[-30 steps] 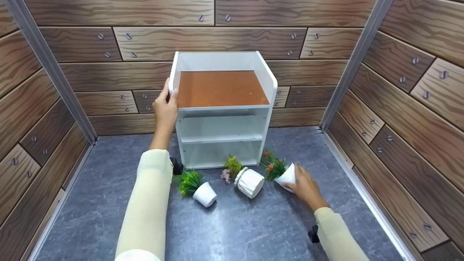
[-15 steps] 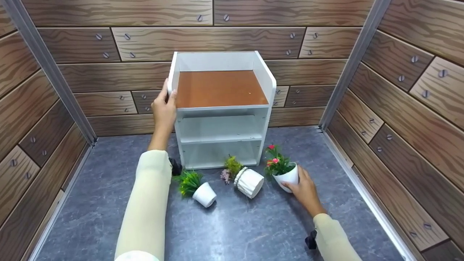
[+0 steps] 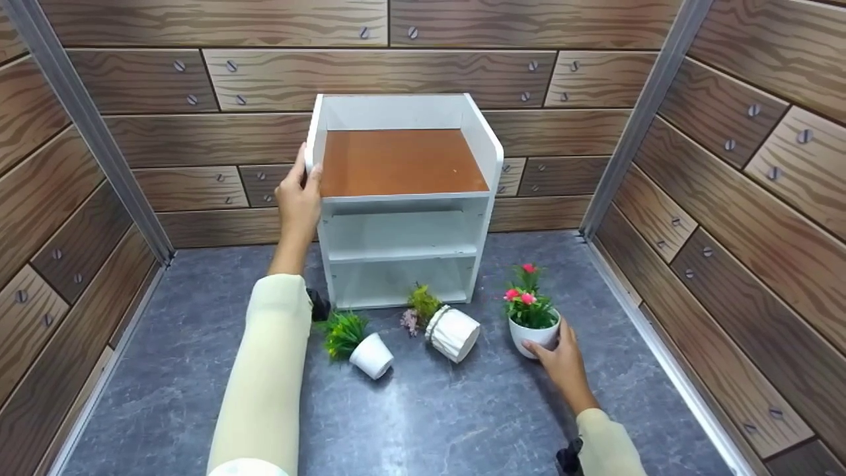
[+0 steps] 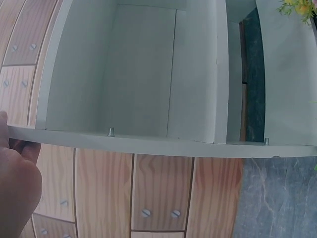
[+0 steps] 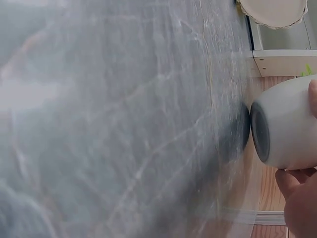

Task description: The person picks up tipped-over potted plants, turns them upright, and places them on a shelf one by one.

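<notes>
My left hand (image 3: 299, 198) grips the left side panel of a small white shelf unit (image 3: 403, 256) that has a brown top board. In the left wrist view its curled fingers (image 4: 29, 151) are at the panel's edge. At the right, my right hand (image 3: 560, 363) holds a white flowerpot (image 3: 534, 336) with pink-red flowers and green leaves, standing upright. The pot's dark base (image 5: 260, 130) is right by the floor in the right wrist view. Two more potted plants lie tipped over before the shelf: a ribbed white pot (image 3: 455, 334) and a small smooth white pot (image 3: 372, 357).
Around the shelf spreads a grey marbled floor (image 3: 436, 423). Wood-patterned walls (image 3: 727, 198) with metal corner strips enclose it on the left, right and back. Yellow-green and pink foliage (image 3: 423, 305) from the ribbed pot reaches the shelf's lower front edge.
The flowerpot in my right hand has turned from tilted to upright and moved right and slightly nearer. My left hand stays on the shelf unit; the two tipped pots lie as before.
</notes>
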A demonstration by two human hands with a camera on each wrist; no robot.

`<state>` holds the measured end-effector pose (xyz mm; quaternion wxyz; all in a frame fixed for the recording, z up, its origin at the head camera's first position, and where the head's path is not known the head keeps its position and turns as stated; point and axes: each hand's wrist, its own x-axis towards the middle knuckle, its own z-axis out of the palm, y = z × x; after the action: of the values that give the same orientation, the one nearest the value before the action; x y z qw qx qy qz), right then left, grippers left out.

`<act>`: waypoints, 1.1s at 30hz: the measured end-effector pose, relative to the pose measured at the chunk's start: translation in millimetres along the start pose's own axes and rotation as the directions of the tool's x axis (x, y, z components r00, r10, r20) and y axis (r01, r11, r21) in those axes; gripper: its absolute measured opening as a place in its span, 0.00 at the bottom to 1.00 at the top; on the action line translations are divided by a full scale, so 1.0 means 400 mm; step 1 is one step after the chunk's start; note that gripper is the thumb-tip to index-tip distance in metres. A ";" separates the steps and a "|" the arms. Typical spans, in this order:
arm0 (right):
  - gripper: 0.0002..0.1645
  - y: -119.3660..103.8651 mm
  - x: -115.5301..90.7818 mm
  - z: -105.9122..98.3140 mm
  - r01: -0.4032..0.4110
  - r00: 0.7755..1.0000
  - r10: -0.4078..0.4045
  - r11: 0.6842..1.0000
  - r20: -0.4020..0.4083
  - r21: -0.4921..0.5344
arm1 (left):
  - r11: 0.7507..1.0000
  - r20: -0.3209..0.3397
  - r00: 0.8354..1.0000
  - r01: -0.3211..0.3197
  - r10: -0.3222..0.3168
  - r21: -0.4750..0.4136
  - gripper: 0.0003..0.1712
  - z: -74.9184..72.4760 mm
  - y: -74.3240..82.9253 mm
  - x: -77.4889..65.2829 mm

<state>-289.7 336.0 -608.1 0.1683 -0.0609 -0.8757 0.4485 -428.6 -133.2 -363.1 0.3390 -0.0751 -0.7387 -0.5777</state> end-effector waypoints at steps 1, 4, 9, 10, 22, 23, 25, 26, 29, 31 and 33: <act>0.58 0.001 -0.001 0.001 -0.007 1.000 0.007 1.000 0.000 0.017 | 1.000 0.000 1.000 0.001 -0.001 0.004 0.29 -0.001 0.000 0.000; 0.57 0.003 -0.002 0.006 -0.029 1.000 0.030 0.996 -0.004 0.082 | 1.000 0.002 1.000 0.000 0.000 0.010 0.29 -0.002 -0.002 -0.001; 0.57 0.008 -0.005 0.021 -0.074 0.997 0.075 0.977 0.004 0.200 | 1.000 0.010 1.000 0.002 -0.002 0.013 0.29 -0.004 -0.005 -0.003; 0.57 0.009 -0.006 0.024 -0.078 0.997 0.079 0.971 0.009 0.224 | 1.000 0.012 1.000 0.004 -0.004 0.014 0.29 -0.004 -0.005 -0.003; 0.56 0.016 -0.001 0.047 -0.073 0.997 0.060 0.961 0.057 0.268 | 1.000 -0.003 1.000 0.004 -0.003 0.027 0.29 -0.010 -0.005 0.000; 0.56 0.014 -0.001 0.047 -0.067 0.997 0.052 0.957 0.060 0.281 | 1.000 -0.004 1.000 0.006 -0.006 0.026 0.29 -0.011 -0.005 0.000; 0.55 -0.015 -0.010 0.036 -0.059 0.997 0.043 0.956 0.060 0.289 | 1.000 -0.003 1.000 0.007 -0.007 0.024 0.29 -0.011 -0.005 -0.001; 0.56 -0.026 -0.013 0.030 -0.060 0.997 0.043 0.956 0.063 0.286 | 1.000 -0.002 1.000 0.008 -0.008 0.021 0.29 -0.011 -0.006 0.000; 0.57 -0.029 -0.016 0.024 -0.062 0.997 0.049 0.966 0.056 0.250 | 1.000 -0.003 1.000 0.009 -0.009 0.017 0.29 -0.007 -0.003 -0.001; 0.58 -0.017 -0.013 0.026 -0.069 0.997 0.063 0.972 0.037 0.224 | 1.000 -0.003 1.000 0.006 -0.006 0.015 0.29 -0.004 -0.001 -0.001; 0.58 0.010 -0.007 0.037 -0.071 0.997 0.071 0.973 0.009 0.219 | 1.000 -0.004 1.000 0.004 -0.004 0.022 0.29 -0.002 0.001 -0.001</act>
<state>-292.4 326.3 -619.8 0.1573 -0.0730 -0.8184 0.5479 -427.8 -133.9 -362.9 0.3400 -0.0690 -0.7444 -0.5705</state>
